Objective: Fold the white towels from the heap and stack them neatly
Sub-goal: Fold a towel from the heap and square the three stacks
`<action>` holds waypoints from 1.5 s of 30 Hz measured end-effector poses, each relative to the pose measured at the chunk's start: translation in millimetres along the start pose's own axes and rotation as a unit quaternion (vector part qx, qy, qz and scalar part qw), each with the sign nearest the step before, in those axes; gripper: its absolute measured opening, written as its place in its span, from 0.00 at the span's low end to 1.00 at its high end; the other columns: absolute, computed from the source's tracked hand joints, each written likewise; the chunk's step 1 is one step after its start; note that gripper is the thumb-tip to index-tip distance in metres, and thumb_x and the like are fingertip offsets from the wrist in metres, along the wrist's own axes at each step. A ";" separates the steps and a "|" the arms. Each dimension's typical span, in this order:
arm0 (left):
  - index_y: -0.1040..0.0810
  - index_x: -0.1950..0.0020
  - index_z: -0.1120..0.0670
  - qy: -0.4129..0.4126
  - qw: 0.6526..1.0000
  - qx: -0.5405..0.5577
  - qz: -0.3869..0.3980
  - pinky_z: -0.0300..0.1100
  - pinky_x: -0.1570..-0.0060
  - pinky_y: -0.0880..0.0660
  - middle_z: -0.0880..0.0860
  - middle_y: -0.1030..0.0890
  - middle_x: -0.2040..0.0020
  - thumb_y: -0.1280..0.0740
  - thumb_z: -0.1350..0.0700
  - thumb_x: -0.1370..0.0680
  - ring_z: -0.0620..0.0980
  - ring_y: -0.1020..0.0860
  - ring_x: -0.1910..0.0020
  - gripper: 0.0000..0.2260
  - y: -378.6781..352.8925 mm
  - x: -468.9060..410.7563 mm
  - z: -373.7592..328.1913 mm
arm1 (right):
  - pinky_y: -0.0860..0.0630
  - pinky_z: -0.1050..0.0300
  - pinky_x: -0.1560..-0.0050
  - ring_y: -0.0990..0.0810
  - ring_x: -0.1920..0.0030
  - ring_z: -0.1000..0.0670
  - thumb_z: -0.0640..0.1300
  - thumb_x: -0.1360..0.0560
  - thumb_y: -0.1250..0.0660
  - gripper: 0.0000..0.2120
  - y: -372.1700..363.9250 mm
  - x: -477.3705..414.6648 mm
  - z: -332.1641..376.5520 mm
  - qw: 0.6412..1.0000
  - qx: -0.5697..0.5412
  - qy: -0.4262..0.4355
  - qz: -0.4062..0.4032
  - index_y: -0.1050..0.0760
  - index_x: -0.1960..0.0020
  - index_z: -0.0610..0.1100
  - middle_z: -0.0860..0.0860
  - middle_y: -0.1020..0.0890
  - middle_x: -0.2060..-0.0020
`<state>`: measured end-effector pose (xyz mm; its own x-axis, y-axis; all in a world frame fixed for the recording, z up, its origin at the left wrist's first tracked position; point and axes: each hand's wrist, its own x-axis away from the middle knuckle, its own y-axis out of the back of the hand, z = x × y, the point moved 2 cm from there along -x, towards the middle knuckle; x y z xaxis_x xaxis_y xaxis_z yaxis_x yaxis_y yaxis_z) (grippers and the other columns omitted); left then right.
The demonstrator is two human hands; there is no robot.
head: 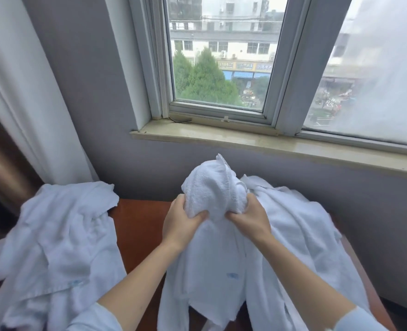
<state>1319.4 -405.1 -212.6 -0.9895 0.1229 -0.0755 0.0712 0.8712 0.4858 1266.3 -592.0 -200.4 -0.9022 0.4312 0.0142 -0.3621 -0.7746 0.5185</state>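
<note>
I am gripping a bunched white towel (pixel 213 187) with my left hand (pixel 182 222) and right hand (pixel 251 219), fingers curling into it, forearms reaching forward, holding it above the bench (pixel 139 230), against the towel heap (pixel 305 235)

Soft daylight from the window (pixel 218 56), overexposed glare at right pane, wide-angle bending at edges, slight overall blur

Left hand (pixel 181 222), right hand (pixel 250 218) gripping bunched white towel (pixel 212 187), wooden table (pixel 138 225)
</note>
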 end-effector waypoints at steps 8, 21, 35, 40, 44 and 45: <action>0.30 0.55 0.47 -0.020 0.996 0.004 -0.081 0.43 0.62 0.26 0.47 0.22 0.53 0.22 0.46 0.33 0.46 0.22 0.56 0.18 95.0 18.8 10.1 | 0.22 0.57 0.54 0.20 0.50 0.61 0.48 0.38 0.27 0.27 -50.8 36.4 74.5 0.994 -0.073 0.070 0.046 0.31 0.41 0.60 0.63 0.20 0.50; 0.29 0.48 0.50 0.013 0.981 0.029 -0.194 0.42 0.51 0.23 0.41 0.20 0.52 0.22 0.52 0.32 0.38 0.22 0.51 0.19 296.1 16.0 99.5 | 0.20 0.56 0.51 0.21 0.51 0.62 0.39 0.37 0.30 0.29 -234.6 73.2 211.0 0.967 -0.129 0.162 0.148 0.30 0.44 0.66 0.65 0.20 0.52; 0.36 0.35 0.46 0.052 0.971 -0.008 -0.235 0.35 0.59 0.29 0.39 0.25 0.43 0.23 0.43 0.31 0.43 0.23 0.45 0.31 439.2 -25.7 195.8 | 0.31 0.73 0.53 0.31 0.41 0.69 0.42 0.29 0.32 0.34 -401.5 60.3 285.6 0.964 -0.089 0.188 0.168 0.38 0.28 0.60 0.63 0.29 0.39; 0.60 0.23 0.35 0.103 0.981 -0.159 -0.046 0.42 0.47 0.28 0.49 0.40 0.23 0.29 0.44 0.25 0.51 0.31 0.31 0.44 394.5 -47.9 236.7 | 0.27 0.48 0.46 0.37 0.34 0.44 0.43 0.28 0.36 0.35 -409.1 51.2 235.2 0.941 0.221 0.209 0.148 0.46 0.29 0.65 0.49 0.40 0.32; 0.57 0.22 0.33 0.151 0.944 -0.230 0.184 0.50 0.27 0.38 0.56 0.59 0.20 0.32 0.41 0.24 0.57 0.49 0.21 0.40 352.3 -48.3 275.8 | 0.46 0.32 0.29 0.64 0.22 0.39 0.57 0.28 0.32 0.45 -416.6 61.8 163.3 0.903 0.314 0.051 0.289 0.63 0.26 0.71 0.57 0.66 0.24; 0.57 0.22 0.33 0.144 0.943 -0.222 0.203 0.50 0.26 0.39 0.56 0.59 0.20 0.32 0.42 0.23 0.57 0.51 0.21 0.40 345.4 -47.0 283.7 | 0.45 0.34 0.28 0.65 0.22 0.38 0.60 0.29 0.32 0.47 -419.0 64.8 149.5 0.903 0.302 0.034 0.303 0.64 0.27 0.72 0.57 0.68 0.24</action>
<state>1426.1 24.9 -288.3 -0.8897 0.2132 0.4036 0.4549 0.4879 0.7450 1394.6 -170.3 -288.9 -0.9114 -0.0320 0.4102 0.3783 -0.4569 0.8050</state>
